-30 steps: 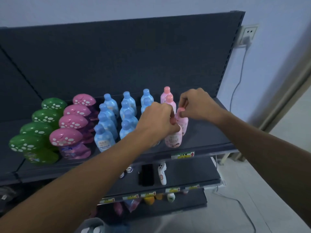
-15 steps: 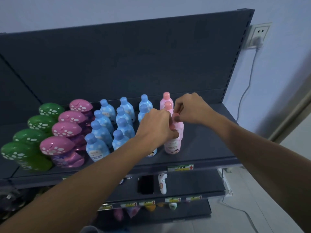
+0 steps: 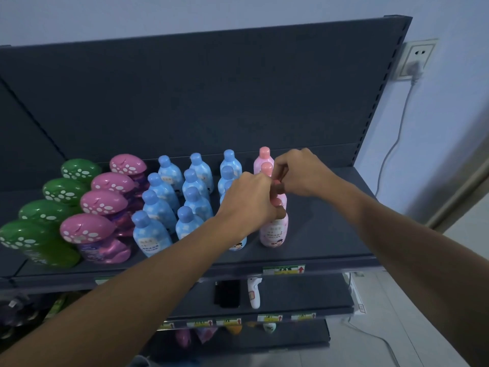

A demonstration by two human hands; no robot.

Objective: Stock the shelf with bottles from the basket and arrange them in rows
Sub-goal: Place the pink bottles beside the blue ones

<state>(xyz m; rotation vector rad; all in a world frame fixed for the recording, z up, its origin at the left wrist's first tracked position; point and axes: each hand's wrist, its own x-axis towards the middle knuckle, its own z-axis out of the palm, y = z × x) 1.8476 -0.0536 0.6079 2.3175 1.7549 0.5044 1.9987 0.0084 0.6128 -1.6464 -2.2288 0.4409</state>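
On the dark shelf (image 3: 322, 242) a row of pink bottles runs front to back at the right. My left hand (image 3: 248, 205) grips the cap of the front pink bottle (image 3: 274, 231). My right hand (image 3: 301, 173) pinches the cap of the pink bottle just behind it (image 3: 282, 200). Two more pink bottles (image 3: 264, 157) stand further back. Left of them stand three rows of blue bottles (image 3: 193, 197), upright. The basket is not in view.
Pink mushroom-cap bottles (image 3: 105, 205) and green ones (image 3: 47, 215) fill the shelf's left side. The shelf's right end beside the pink row is bare. Lower shelves hold a black phone (image 3: 227, 294) and a white device (image 3: 254, 292). A wall socket (image 3: 418, 59) has a cable.
Both hands stay on the caps of the front pink bottles, shifting them slightly. The camera has tilted up and moved a little closer.
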